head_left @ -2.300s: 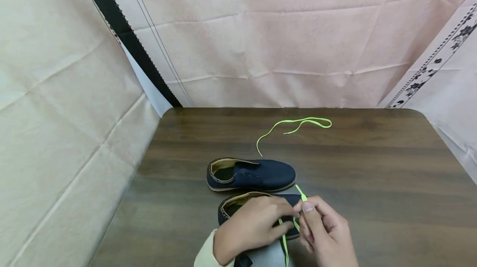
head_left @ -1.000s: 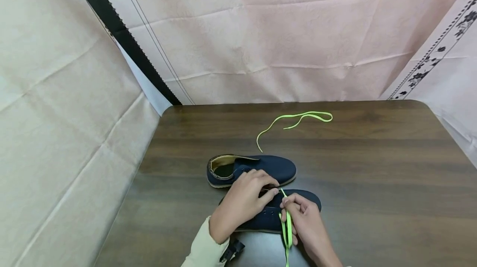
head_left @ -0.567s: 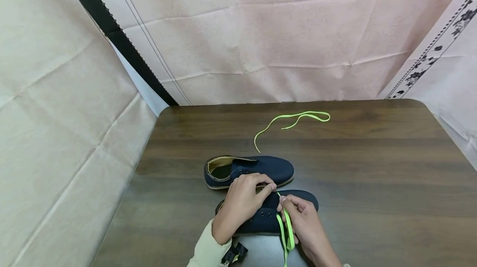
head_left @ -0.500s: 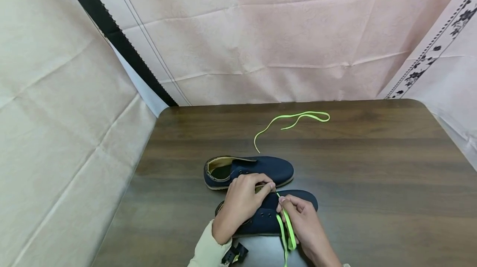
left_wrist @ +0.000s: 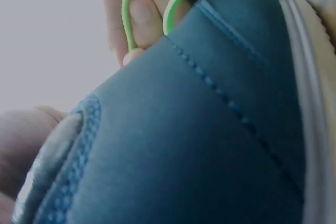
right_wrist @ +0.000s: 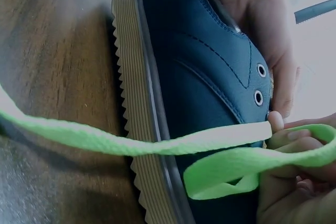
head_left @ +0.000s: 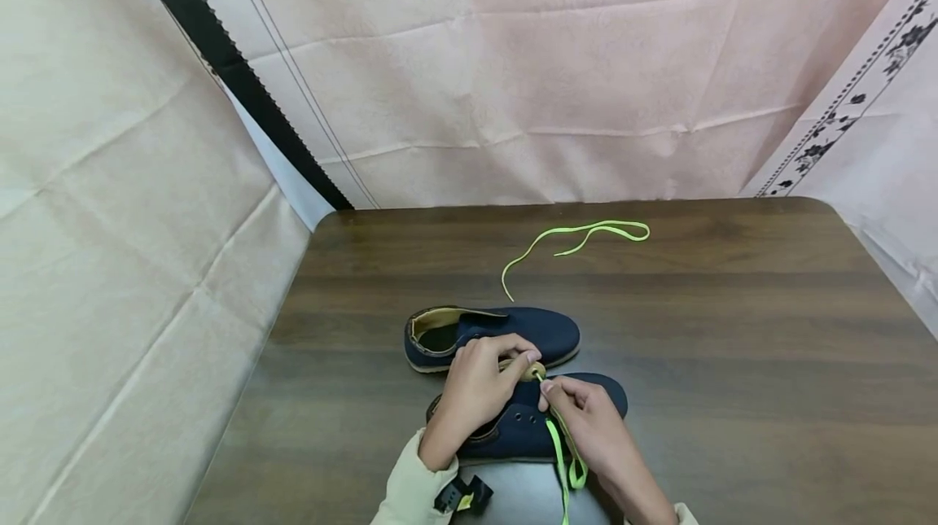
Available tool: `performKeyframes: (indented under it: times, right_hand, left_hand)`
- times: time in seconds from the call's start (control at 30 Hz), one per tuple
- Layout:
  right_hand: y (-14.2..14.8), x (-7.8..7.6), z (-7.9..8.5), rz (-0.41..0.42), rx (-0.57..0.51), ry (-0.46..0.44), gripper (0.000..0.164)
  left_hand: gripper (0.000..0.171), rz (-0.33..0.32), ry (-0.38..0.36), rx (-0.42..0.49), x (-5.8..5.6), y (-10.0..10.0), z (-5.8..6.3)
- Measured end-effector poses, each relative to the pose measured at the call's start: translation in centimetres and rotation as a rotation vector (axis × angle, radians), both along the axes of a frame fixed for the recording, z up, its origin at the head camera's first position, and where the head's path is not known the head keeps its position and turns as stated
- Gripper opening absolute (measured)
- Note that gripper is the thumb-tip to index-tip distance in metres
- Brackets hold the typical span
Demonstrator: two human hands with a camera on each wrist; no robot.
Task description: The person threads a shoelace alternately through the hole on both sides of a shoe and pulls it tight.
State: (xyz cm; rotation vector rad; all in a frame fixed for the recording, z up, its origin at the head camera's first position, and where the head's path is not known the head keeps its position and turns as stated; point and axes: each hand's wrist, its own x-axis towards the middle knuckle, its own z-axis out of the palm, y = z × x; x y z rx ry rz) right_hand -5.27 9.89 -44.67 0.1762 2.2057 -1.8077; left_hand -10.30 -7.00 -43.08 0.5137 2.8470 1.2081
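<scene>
A navy blue shoe (head_left: 513, 435) with a ribbed tan sole lies sideways at the near edge, toe to the right. My left hand (head_left: 479, 387) reaches over its opening and pinches the far eyelet flap (head_left: 538, 370), folded up so its tan underside and a hole show. Right beside that hole, my right hand (head_left: 586, 415) pinches a neon green shoelace (head_left: 557, 444) between thumb and forefinger. The lace's slack hangs down over the shoe's near side. Two metal-ringed eyelets (right_wrist: 258, 97) show in the right wrist view. The left wrist view is mostly filled by the shoe's side (left_wrist: 210, 108).
A second navy shoe (head_left: 538, 334), unlaced, stands just behind the first. Another green shoelace (head_left: 557, 230) lies loosely curved at the back of the brown wooden table (head_left: 733, 330). Pale cloth (head_left: 572, 85) hangs behind the table. A black strap device sits at my left wrist.
Both hands moved left along the shoe, and the left hand turned the far flap up so its tan underside shows. The right fingers carried the lace to the flap's hole.
</scene>
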Motion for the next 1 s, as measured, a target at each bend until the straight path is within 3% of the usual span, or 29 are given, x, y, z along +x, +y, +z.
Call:
performKeyframes:
  times: [0.37, 0.6, 1.0]
  right_hand:
    - [0.38, -0.04, -0.35, 0.056, -0.019, 0.011, 0.029]
    - [0.66, 0.11, -0.15, 0.082, 0.006, 0.000, 0.030]
    - [0.45, -0.25, 0.10, 0.107, 0.001, 0.020, 0.031]
  left_hand:
    - [0.011, 0.018, -0.017, -0.001, 0.06, -0.05, -0.14]
    - [0.010, 0.007, -0.097, 0.029, 0.12, -0.10, 0.04]
    - [0.011, 0.013, -0.110, 0.048, -0.07, -0.35, 0.17]
